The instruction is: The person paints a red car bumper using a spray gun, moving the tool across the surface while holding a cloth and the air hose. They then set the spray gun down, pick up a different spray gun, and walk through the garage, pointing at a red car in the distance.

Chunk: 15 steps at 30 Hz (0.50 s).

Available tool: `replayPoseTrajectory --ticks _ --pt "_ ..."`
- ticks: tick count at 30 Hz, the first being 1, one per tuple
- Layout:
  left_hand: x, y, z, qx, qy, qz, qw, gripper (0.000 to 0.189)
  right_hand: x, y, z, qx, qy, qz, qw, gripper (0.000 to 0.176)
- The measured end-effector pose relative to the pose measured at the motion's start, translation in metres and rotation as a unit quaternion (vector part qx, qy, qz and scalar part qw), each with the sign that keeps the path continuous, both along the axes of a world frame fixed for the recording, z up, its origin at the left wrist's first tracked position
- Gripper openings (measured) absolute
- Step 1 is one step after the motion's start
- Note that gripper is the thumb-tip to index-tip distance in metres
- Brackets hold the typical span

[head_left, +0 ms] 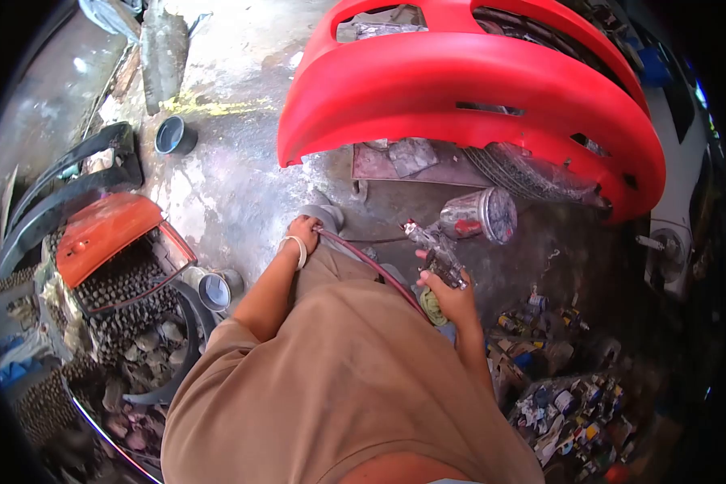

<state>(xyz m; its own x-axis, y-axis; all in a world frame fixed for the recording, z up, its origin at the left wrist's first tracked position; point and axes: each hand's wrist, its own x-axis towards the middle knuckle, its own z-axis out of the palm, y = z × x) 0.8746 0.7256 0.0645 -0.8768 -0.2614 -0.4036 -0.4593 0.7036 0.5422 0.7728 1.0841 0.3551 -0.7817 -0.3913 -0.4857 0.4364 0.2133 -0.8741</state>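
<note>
Shirt (pixel 339 379); right hand (pixel 453 297), spray gun (pixel 437 252) upright, nozzle toward bumper (pixel 460 89)

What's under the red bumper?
Below the edge of the red bumper, a tyre and a flat reddish board show; whatever props the bumper up is covered.

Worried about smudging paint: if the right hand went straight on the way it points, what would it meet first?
Most likely the red bumper, whose lower edge lies beyond the spray gun that the right hand holds. Depth is unclear, so it might pass under that edge instead.
</note>
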Motion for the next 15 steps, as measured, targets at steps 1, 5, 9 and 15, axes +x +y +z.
replayPoseTrajectory --ticks 1,5,9,15 --pt "0.002 -0.002 -0.002 -0.015 0.008 0.008 1.0 0.029 0.003 0.01 -0.017 -0.004 0.02 0.012 1.0 0.038" --pt "0.006 0.003 0.019 -0.05 0.029 0.024 0.998 0.032 0.0 0.017 -0.019 -0.014 0.024 0.068 0.997 0.038" --pt "0.001 0.008 0.044 -0.051 0.097 0.02 0.994 0.035 -0.009 0.009 -0.016 -0.008 -0.064 0.117 0.991 0.038" --pt "-0.015 0.047 0.057 0.066 0.164 0.08 0.981 0.034 -0.01 -0.019 -0.013 -0.025 -0.046 0.104 0.993 0.041"
